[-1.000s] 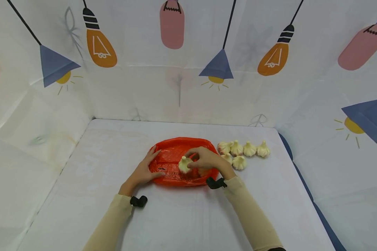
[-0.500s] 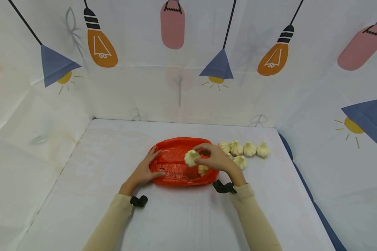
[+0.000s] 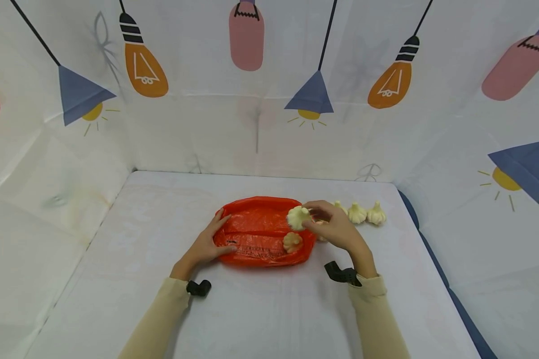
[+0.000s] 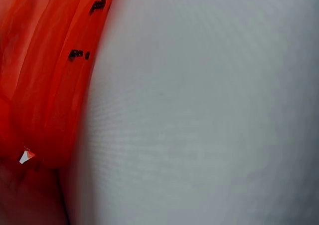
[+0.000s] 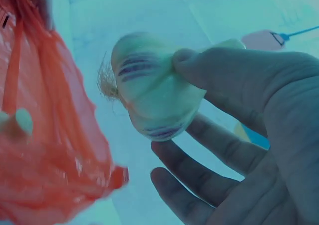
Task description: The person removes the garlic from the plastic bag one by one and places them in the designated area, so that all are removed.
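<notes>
A red plastic bag (image 3: 256,224) lies spread on the table, black print across its front part. My left hand (image 3: 204,244) rests at the bag's left edge, fingers and thumb spread apart along it. Above the bag's right edge, my right hand (image 3: 338,230) pinches a garlic bulb (image 3: 298,218) between thumb and fingers. The right wrist view shows that garlic bulb (image 5: 154,88) up close, with purple streaks and its roots pointing left. Another garlic bulb (image 3: 292,242) lies within the bag's outline at the right.
Right of the bag, several garlic bulbs (image 3: 377,214) sit on the white table (image 3: 260,309); my right hand partly hides some of them. A white sheet (image 3: 269,144) printed with lamps and bulbs stands behind the table and along both sides.
My right hand has moved right with the garlic bulb, from over the bag's middle to its right edge. The bulb lying in the bag has come into view. The left hand stays put.
</notes>
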Available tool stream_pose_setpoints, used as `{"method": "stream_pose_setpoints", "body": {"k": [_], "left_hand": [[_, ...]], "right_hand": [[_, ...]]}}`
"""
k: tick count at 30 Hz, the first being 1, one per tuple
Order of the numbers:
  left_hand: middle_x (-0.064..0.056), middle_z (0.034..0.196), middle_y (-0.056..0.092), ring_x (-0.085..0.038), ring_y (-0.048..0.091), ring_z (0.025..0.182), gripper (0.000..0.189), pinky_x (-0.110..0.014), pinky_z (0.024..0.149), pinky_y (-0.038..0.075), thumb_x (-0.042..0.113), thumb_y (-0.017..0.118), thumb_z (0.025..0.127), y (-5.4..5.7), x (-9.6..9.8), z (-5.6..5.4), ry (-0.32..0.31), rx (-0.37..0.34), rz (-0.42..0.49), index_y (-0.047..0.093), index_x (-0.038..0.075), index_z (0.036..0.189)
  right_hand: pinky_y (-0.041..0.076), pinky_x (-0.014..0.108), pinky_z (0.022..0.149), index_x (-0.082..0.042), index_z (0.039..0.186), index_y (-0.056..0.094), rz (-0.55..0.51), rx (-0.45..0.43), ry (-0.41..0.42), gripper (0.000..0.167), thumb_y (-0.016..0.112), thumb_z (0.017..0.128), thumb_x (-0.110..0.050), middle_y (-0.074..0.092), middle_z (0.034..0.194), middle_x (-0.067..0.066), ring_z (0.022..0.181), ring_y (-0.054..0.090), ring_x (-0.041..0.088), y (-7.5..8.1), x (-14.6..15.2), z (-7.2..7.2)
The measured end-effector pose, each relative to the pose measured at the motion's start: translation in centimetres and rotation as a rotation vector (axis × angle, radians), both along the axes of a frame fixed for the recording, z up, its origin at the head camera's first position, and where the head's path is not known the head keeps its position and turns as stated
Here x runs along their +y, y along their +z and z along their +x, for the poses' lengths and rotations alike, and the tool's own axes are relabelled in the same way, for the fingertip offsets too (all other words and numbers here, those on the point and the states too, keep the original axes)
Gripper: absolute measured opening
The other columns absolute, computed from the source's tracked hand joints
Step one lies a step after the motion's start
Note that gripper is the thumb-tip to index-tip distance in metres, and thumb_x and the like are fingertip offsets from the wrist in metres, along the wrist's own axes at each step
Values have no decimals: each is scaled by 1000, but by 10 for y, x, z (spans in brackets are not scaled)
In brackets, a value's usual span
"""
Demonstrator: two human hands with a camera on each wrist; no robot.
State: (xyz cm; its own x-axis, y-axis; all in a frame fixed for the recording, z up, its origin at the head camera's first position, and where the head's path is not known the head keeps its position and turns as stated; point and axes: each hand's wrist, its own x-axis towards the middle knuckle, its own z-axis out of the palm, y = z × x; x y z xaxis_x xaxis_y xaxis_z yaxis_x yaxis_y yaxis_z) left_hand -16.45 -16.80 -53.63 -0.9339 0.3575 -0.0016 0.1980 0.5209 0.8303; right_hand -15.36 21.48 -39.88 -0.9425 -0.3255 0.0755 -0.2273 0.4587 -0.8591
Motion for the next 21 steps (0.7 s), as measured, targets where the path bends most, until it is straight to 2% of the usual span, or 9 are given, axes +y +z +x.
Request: {"method": "stream_pose_setpoints", "body": {"k": [5,10,14,19,21], "left_hand": [[0,175,6,-36,9,161,103,-67,124,18,40,87,81,-1,0,0,2,-2,5,30,18,164],[-1,175,6,-36,9,160,103,-67,124,19,40,87,81,-1,0,0,2,3,4,30,17,164],[-1,175,6,-36,9,160,103,-66,124,19,40,87,81,-1,0,-1,4,6,2,31,17,163],[-1,175,6,-36,9,160,102,-67,124,19,40,87,81,-2,0,-1,3,5,2,31,17,163],[-1,175,6,-36,9,160,102,-67,123,19,40,87,81,-2,0,-1,3,2,2,31,18,163]], "right_hand": [[51,58,106,-6,132,65,-3,24,-55,42,77,94,-18,65,135,16,123,64,37,-5,14,6],[52,56,105,-9,133,65,33,9,-124,44,77,95,-26,63,137,13,125,63,37,-7,27,12],[51,58,105,-8,134,64,28,6,-161,45,77,94,-25,62,139,15,125,63,37,-6,36,17],[50,59,106,-4,137,62,46,57,-193,47,76,95,-19,60,141,19,123,63,40,-8,47,20],[54,53,104,-4,137,63,64,77,-216,46,76,95,-20,62,139,18,121,64,39,-9,51,21]]}}
